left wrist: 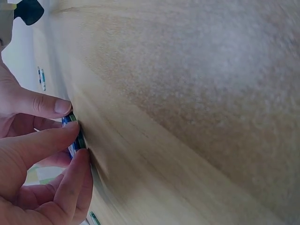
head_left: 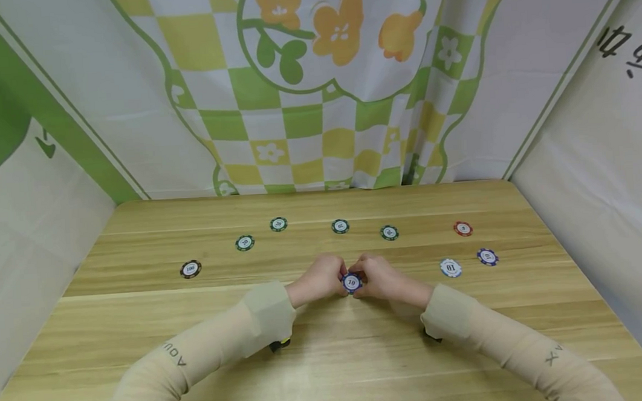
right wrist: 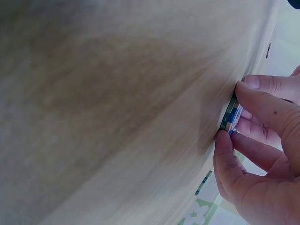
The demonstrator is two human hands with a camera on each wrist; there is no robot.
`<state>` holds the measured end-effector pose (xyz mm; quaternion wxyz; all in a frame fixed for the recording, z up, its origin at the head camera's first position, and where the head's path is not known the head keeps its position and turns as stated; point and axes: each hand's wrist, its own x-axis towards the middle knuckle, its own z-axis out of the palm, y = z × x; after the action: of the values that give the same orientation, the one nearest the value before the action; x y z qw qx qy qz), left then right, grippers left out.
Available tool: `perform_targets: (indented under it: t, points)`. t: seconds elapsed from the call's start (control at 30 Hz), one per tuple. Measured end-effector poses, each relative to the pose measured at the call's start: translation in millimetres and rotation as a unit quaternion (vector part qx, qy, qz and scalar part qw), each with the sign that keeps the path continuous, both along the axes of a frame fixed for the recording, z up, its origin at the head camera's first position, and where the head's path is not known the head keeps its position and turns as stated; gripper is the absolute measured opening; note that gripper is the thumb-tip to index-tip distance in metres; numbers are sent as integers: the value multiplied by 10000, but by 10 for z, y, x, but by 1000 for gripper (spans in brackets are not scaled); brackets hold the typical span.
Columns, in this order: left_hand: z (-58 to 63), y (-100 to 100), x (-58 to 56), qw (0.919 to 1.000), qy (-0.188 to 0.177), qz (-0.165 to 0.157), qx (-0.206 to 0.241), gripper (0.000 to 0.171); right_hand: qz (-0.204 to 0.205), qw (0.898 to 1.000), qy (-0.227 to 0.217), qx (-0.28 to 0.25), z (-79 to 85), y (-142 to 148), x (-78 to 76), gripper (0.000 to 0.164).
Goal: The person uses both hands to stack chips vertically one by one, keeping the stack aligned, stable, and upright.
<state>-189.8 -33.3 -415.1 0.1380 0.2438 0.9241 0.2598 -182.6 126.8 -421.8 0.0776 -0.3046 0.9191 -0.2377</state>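
With curled grip, the left hand [head_left: 322, 277] and right hand [head_left: 381, 277] pinch a round blue-rimmed, white-centred chip [head_left: 351, 282] marked 10, atop a green-edged chip [right wrist: 227, 116].

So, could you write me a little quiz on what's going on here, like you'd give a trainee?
1. In the head view, which chip lies farthest left? A) the red one B) the 100 chip C) the light blue one
2. True or false: only one hand holds the blue-topped stack.
3. Fill in: the number on the stack's top chip is ___.

Key: 1. B. 2. False; fingers of the left hand and right hand both hold the stack. 3. 10.
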Motion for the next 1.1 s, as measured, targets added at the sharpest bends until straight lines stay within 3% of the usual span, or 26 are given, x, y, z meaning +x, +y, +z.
perform_targets:
  t: [0.73,1.1]
  points:
    - [15,8,26,9996,246,-119,-33,23,40,10000,-63,-42,15,19,21,38]
    - [32,-3,5,9998,-53,-95,-149,27,-9,10000,-51,4,24,10,18,40]
